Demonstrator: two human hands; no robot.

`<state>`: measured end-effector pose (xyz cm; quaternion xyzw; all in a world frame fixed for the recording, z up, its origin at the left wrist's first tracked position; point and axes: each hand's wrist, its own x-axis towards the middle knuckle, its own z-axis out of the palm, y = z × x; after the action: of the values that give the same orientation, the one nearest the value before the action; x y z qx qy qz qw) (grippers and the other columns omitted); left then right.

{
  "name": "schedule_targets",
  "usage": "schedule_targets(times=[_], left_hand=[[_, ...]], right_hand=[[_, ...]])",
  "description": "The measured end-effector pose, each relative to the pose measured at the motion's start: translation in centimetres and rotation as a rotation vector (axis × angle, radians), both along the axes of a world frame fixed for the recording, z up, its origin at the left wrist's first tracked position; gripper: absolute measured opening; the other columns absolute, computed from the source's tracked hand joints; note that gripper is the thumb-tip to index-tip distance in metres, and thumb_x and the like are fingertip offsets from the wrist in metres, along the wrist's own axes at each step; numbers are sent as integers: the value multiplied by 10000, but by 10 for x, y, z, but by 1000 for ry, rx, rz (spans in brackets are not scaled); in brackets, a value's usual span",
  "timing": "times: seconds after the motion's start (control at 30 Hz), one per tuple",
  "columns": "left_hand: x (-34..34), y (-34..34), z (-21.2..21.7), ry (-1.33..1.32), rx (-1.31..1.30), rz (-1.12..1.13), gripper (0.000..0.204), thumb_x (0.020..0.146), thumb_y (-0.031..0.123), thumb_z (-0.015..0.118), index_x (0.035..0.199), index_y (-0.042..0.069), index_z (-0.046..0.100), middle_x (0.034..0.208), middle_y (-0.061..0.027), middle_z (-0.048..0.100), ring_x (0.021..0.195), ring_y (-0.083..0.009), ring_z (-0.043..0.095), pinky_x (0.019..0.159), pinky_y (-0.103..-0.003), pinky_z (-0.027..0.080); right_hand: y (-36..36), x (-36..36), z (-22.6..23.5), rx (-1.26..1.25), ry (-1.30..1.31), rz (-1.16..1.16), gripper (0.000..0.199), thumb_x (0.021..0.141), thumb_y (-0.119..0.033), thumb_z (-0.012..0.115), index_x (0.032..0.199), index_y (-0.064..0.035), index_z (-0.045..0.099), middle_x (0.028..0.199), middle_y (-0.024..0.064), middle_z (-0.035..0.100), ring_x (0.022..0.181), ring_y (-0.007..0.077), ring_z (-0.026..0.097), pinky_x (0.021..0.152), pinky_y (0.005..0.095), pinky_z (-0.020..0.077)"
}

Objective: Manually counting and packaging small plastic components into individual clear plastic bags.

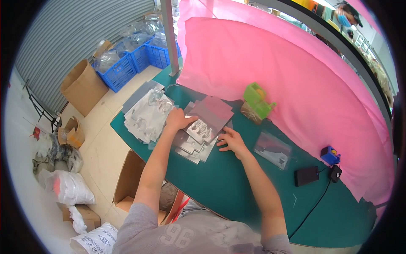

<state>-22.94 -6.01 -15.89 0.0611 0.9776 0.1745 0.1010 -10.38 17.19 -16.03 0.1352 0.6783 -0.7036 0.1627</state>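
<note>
My left hand (178, 119) rests fingers-down on the far edge of a clear plastic blister shell (201, 130) that lies on a pile of grey cards and shells (195, 146) on the green table (220, 182). A grey card (212, 112) lies just beyond the shell. Flat on the table at the pile's right edge, my right hand (232, 142) has its fingers spread and touches the pile's side. To the left of my left hand sits a stack of clear blister shells (148, 115).
A green tape dispenser (256, 100), a clear bag of parts (273, 149), a black device (306, 175) with a cable and a small blue object (330, 155) lie to the right. Pink cloth (270, 59) covers the back. Cardboard boxes (83, 86) and blue crates (127, 63) stand on the floor at left.
</note>
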Motion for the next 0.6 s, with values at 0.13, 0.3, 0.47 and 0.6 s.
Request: schedule_targets(times=[0.13,0.3,0.47,0.6], left_hand=[[12,7,-8,234,147,33,814,664,589,735,1109,-57,520,1058,-264,564,1046,-386,564,845,-430,474],[28,6,38,6,539,-28,668,672,356,808,1104,-19,464,1040,-241,605,1026,-369,586,826,-429,471],[88,28,103,161,555,-356,493,695,123,765,1079,33,469,977,-197,635,892,-364,636,747,-406,494],[147,53,119,136,472,-668,402,728,111,725,1059,68,501,863,-174,630,788,-356,633,674,-407,497]], right_hand=[[0,3,1,48,44,-4,620,891,-142,537,1418,49,272,1038,135,596,874,218,648,652,346,574],[7,4,-7,26,93,10,608,889,-146,552,1404,46,293,1043,138,591,873,219,645,656,344,573],[50,39,-2,450,502,-347,626,799,-187,710,1330,-31,415,1069,126,567,914,194,604,697,293,533],[70,95,63,422,778,-215,562,706,-145,789,1195,-35,536,1095,108,568,934,197,591,798,305,492]])
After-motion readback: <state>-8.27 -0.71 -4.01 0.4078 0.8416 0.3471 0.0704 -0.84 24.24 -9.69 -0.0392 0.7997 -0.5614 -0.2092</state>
